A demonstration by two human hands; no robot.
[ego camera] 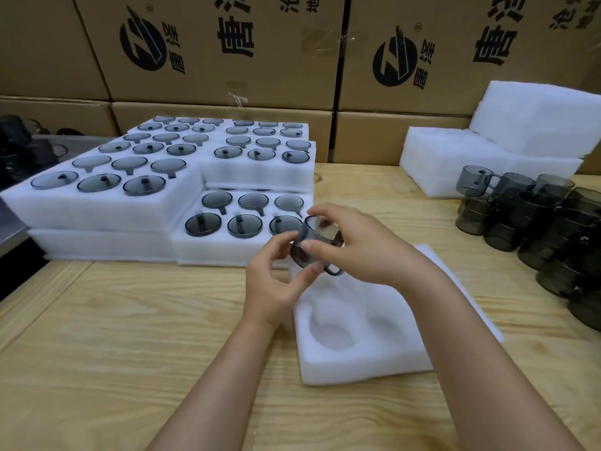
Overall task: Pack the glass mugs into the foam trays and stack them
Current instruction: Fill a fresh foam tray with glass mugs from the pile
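Fingers of left hand and right hand pinching one smoky glass mug tilted above an empty foam tray on the table; filled trays stacked beyond, loose mugs at right unpacked — task judged well along, unfinished.

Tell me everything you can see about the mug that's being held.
The mug is small, smoky grey see-through glass with a loop handle at its lower right. It is tilted in the air above a foam tray. The left hand and the right hand both pinch its wall with curled fingers.
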